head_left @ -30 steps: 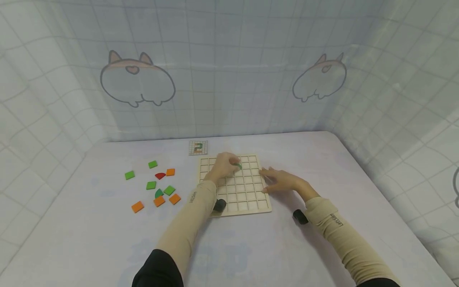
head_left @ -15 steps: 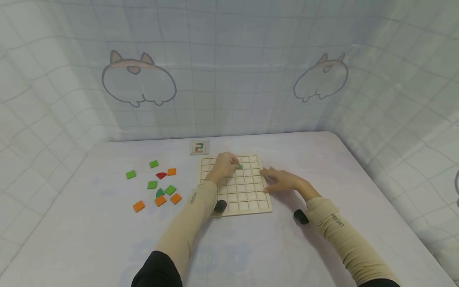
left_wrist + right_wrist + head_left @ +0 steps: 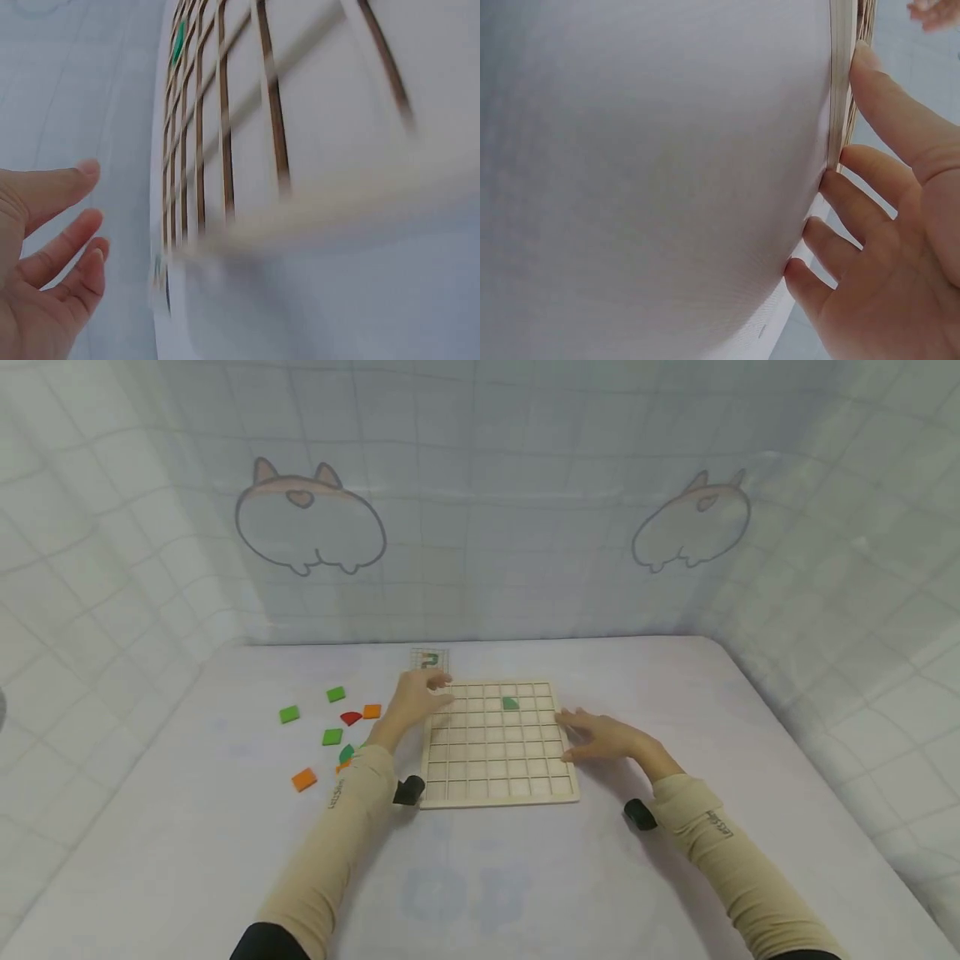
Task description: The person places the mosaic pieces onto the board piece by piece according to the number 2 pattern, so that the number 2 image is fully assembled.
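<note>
A pale wooden grid board [image 3: 477,769] lies flat on the table, and a dark green quarter-round tile [image 3: 511,703] sits in one cell of its upper part. My left hand [image 3: 415,700] hovers by the board's upper left corner with nothing in it; its thumb and fingers stand apart in the left wrist view. At the board's right edge, my right hand [image 3: 600,737] rests with spread, lightly bent fingers. In the right wrist view its thumb [image 3: 889,101] touches the board's side, and the other fingertips reach down to the edge and tabletop.
Left of the board lie loose tiles: green squares such as this green tile [image 3: 289,714], orange ones such as this orange tile [image 3: 303,779], a red quarter-round tile [image 3: 351,718] and another dark green one [image 3: 346,753]. A small pattern card [image 3: 430,658] lies behind the board.
My left hand has let go of the dark green quarter-round tile, now in a board cell, and moved left off the grid. My right hand stays at the board's edge. The head view shifted slightly.
</note>
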`<state>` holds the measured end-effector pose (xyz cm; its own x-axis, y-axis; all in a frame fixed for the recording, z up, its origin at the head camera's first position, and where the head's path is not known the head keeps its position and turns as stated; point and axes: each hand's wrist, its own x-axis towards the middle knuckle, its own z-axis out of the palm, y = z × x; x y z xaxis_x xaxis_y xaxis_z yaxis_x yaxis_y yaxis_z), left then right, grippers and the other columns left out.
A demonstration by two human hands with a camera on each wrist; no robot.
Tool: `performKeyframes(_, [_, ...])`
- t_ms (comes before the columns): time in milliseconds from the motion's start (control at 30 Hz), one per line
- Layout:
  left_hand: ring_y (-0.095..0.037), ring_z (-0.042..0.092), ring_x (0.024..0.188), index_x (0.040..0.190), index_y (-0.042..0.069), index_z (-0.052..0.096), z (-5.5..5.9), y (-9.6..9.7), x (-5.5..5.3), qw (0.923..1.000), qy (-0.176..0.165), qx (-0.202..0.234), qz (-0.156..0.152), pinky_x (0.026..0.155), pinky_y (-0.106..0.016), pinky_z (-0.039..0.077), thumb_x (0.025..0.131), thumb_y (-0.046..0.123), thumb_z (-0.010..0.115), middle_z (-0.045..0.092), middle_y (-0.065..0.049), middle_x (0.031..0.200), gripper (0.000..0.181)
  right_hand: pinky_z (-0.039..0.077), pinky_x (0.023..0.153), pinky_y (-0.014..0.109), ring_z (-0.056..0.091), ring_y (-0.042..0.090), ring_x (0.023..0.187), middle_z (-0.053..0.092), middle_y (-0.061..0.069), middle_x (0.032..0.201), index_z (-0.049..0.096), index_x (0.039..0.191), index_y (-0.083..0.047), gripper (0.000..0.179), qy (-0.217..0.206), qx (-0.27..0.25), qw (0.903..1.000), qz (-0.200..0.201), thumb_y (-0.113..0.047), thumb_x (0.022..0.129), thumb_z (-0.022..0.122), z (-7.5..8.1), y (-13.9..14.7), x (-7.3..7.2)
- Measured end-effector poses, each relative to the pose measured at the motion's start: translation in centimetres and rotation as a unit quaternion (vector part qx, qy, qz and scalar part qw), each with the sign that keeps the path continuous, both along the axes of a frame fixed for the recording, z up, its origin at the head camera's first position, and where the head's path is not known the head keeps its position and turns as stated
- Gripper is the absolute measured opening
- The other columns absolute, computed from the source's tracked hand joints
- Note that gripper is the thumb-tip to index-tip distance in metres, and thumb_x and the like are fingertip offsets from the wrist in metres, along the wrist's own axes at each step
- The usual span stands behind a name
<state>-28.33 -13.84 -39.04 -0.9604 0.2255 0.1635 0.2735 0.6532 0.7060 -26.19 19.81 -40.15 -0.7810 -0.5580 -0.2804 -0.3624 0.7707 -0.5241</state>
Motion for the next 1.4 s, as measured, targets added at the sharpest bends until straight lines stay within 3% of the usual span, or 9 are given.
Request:
performKeyframes(167, [-0.039, 0.056, 0.100, 0.113, -0.007, 0.062, -0.5, -4.2, 0.5, 0.9988, 0.014, -0.024, 0.042, 0.086, -0.047, 0.047, 0.082, 0.007, 0.069, 0.063, -0.027, 0.107, 0.034, 0.012, 0.111, 0.056, 0.011, 0.042, 0.140, 0.022, 0.018, 0.152, 0.031, 0.146, -0.004, 0.077, 0.002, -0.001, 1.0000, -0.003, -0.036, 0.085, 0.067, 0.2, 0.4, 0.2])
performKeyframes(333, [-0.043, 0.052, 0.107, 0.117, -0.008, 0.059, -1.4, -7.7, 0.6, 0.9947, -0.014, -0.042, 0.093, 0.089, -0.051, 0.045, 0.083, 0.006, 0.067, 0.058, -0.030, 0.117, 0.038, 0.012, 0.111, 0.056, 0.011, 0.042, 0.140, 0.021, 0.019, 0.152, 0.031, 0.146, -0.005, 0.078, -0.004, -0.003, 0.9999, -0.011, -0.036, 0.085, 0.067, 0.2, 0.7, 0.3])
performKeyframes(500, [-0.044, 0.049, 0.113, 0.121, -0.008, 0.056, -2.2, -9.8, 0.5, 0.9898, -0.046, -0.060, 0.121, 0.094, -0.052, 0.042, 0.084, 0.012, 0.065, 0.053, -0.031, 0.123, 0.043, 0.011, 0.111, 0.057, 0.010, 0.043, 0.140, 0.022, 0.019, 0.152, 0.031, 0.146, -0.004, 0.077, -0.006, -0.005, 0.9998, -0.016, -0.036, 0.085, 0.068, 0.1, 0.9, 0.5])
performKeyframes(700, [-0.048, 0.041, 0.118, 0.122, -0.012, 0.054, -2.7, -12.6, 0.5, 0.9829, -0.013, -0.060, 0.174, 0.099, -0.056, 0.035, 0.085, 0.007, 0.058, 0.049, -0.035, 0.122, 0.041, 0.012, 0.111, 0.057, 0.010, 0.043, 0.139, 0.023, 0.019, 0.151, 0.031, 0.146, -0.004, 0.076, -0.006, -0.016, 0.9998, -0.005, -0.035, 0.086, 0.067, -0.1, 0.6, 0.6])
performKeyframes(867, [-0.052, 0.033, 0.123, 0.128, -0.014, 0.046, -3.3, -14.3, 0.1, 0.9815, -0.031, -0.100, 0.160, 0.103, -0.058, 0.028, 0.088, 0.010, 0.055, 0.041, -0.037, 0.130, 0.047, 0.012, 0.111, 0.056, 0.010, 0.042, 0.140, 0.023, 0.018, 0.152, 0.032, 0.145, -0.004, 0.076, -0.008, -0.013, 0.9999, -0.008, -0.033, 0.086, 0.068, -0.2, 0.4, 0.5])
performKeyframes(1067, [-0.053, 0.030, 0.124, 0.129, -0.013, 0.046, -3.2, -14.7, -0.5, 0.9787, -0.051, -0.136, 0.145, 0.104, -0.058, 0.026, 0.091, 0.012, 0.052, 0.040, -0.034, 0.134, 0.046, 0.012, 0.111, 0.056, 0.010, 0.042, 0.140, 0.023, 0.017, 0.152, 0.031, 0.146, -0.005, 0.079, -0.009, -0.016, 0.9998, -0.007, -0.038, 0.084, 0.068, -0.1, 0.4, 0.5])
performKeyframes(1267, [-0.048, 0.037, 0.122, 0.121, -0.013, 0.054, -2.9, -14.4, -0.7, 0.9804, -0.047, -0.114, 0.153, 0.102, -0.057, 0.032, 0.091, 0.008, 0.051, 0.044, -0.034, 0.129, 0.037, 0.012, 0.110, 0.058, 0.011, 0.042, 0.140, 0.023, 0.017, 0.152, 0.032, 0.147, -0.010, 0.085, -0.003, -0.028, 0.9996, 0.003, -0.052, 0.081, 0.066, 0.2, 0.6, 0.6])
performKeyframes(1400, [-0.047, 0.042, 0.120, 0.122, -0.015, 0.052, -2.7, -14.5, -0.6, 0.9822, -0.064, -0.089, 0.152, 0.099, -0.056, 0.036, 0.089, 0.005, 0.051, 0.048, -0.034, 0.126, 0.039, 0.011, 0.111, 0.057, 0.009, 0.040, 0.141, 0.022, 0.016, 0.153, 0.031, 0.147, -0.009, 0.084, -0.010, -0.017, 0.9997, -0.012, -0.048, 0.082, 0.067, 0.0, 0.4, 0.5])
